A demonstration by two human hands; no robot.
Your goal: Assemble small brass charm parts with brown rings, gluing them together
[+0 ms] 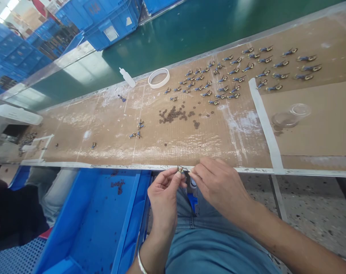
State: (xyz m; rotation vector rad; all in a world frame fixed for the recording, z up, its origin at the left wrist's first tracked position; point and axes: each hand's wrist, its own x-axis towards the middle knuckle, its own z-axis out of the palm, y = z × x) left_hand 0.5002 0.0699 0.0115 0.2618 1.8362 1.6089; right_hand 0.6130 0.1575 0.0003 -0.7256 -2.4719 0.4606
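Note:
My left hand point(165, 194) and my right hand point(215, 182) meet just below the table's front edge, above my lap. Both pinch one small blue-and-brass part point(182, 169) between thumb and fingertips. A silver bangle sits on my left wrist. On the cardboard-covered table point(104, 125), a heap of small dark brown rings point(173, 114) lies straight ahead. Rows of several finished blue-and-brass parts point(235, 72) are laid out beyond it to the right. A few loose ones point(137, 129) lie to the left of the heap.
A roll of white tape point(159, 77) and a small white squeeze bottle point(127, 77) lie at the table's far edge. Two clear plastic lids point(289, 116) rest on the right. A blue crate point(98, 220) stands by my left knee. Another person sits at the far left point(7, 213).

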